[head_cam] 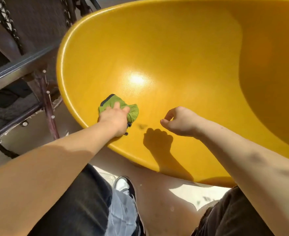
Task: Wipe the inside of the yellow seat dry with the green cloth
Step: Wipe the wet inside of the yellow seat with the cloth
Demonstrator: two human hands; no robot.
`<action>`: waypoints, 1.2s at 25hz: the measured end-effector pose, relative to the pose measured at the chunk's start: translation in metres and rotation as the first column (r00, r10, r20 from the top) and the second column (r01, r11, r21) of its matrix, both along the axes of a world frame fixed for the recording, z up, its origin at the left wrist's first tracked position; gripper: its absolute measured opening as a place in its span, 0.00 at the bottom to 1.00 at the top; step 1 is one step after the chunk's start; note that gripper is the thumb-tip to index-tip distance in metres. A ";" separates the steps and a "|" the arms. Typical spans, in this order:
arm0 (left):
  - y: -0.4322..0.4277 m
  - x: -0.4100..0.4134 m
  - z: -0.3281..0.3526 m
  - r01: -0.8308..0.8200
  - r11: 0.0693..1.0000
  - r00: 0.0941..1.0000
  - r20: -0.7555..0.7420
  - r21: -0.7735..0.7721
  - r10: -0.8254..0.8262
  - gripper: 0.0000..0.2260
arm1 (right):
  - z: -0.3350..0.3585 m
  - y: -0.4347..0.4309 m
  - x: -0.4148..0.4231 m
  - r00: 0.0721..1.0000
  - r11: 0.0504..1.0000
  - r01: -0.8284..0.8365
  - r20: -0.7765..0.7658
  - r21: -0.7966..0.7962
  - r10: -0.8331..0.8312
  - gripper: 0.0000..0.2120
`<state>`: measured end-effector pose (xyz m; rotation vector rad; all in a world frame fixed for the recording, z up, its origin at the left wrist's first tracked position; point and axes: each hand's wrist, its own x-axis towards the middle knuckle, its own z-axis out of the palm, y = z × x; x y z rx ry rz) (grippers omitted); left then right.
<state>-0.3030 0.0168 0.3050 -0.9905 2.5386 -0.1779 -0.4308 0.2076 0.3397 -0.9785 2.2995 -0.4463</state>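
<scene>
A big yellow seat [183,53] shaped like a bowl fills the upper right of the head view, glossy with a bright sun glare near its middle. My left hand [114,119] presses a crumpled green cloth [118,104] with dark edging against the seat's inner wall, close to the lower-left rim. My right hand [179,120] hovers above the seat's floor to the right of the cloth, fingers loosely curled with nothing in them. It casts a dark shadow on the yellow surface just below it.
A dark metal frame [19,65] with bolted bars, chains and rope netting stands left of the seat. Below are my dark trouser leg [82,201], a black-and-white shoe [123,184] and sunlit pale ground [188,191] under the seat's front rim.
</scene>
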 end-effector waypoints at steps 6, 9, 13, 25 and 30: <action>0.079 0.006 -0.003 0.279 0.798 0.950 -0.034 0.534 -0.309 0.43 | -0.015 0.000 0.002 0.997 0.991 -0.070 -0.017 0.111 0.072 0.16; 0.079 0.008 0.007 0.364 0.768 0.898 0.022 0.528 -0.440 0.46 | -0.016 0.008 0.001 0.997 0.982 -0.074 0.015 0.174 0.073 0.20; 0.068 0.010 0.012 0.340 0.604 0.912 -0.097 0.721 -0.398 0.30 | -0.011 0.010 0.002 0.989 0.979 -0.131 0.093 0.156 0.118 0.23; -0.007 -0.004 0.029 0.051 0.526 0.830 -0.329 0.849 0.451 0.17 | -0.015 0.003 -0.008 0.800 0.939 0.337 0.547 -0.069 -0.247 0.26; -0.026 0.000 0.027 0.130 0.873 0.882 -0.457 0.471 0.115 0.12 | -0.055 -0.001 0.021 0.984 0.999 -0.044 -0.171 0.019 0.046 0.31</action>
